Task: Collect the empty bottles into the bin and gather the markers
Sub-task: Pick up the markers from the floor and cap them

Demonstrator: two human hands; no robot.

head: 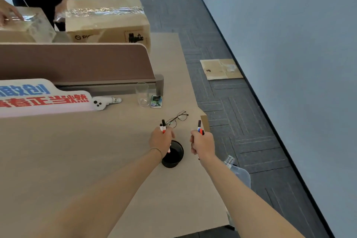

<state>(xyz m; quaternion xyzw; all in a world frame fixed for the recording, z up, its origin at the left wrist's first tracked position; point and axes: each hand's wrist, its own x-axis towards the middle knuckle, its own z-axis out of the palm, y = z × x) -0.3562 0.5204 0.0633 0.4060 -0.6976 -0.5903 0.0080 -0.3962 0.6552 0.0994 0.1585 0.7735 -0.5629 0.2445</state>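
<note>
The table (96,160) is wide and brown; on it, near the right edge, stands a small black cup (173,155), and both of the person's hands are at it, each full of markers; the risk, as I judge it, lies right there. The left hand (161,140) hangs over the cup's rim with its fingers curled round a bunch of markers (163,126), black and red caps sticking up, a lower end reaching down into the cup's mouth; if that hand lets go while the bunch is tilted, the pens could tip the light cup over or skitter across the table. The right hand (202,145) is just beside the cup, fingers wrapped round its own markers (200,128), blue, red and black at the top; two fists meeting over one narrow opening may knock each other, and a pen could roll off the near edge to the carpet. The spectacles (178,119) lie just beyond the hands; a careless sweep could catch them. Lower right, past the table edge, a clear bottle (229,160) pokes out of a pale bin (244,177), so that part looks under way; whether other bottles are left I cannot tell. The markers are slim and white-bodied, with coloured caps.
</note>
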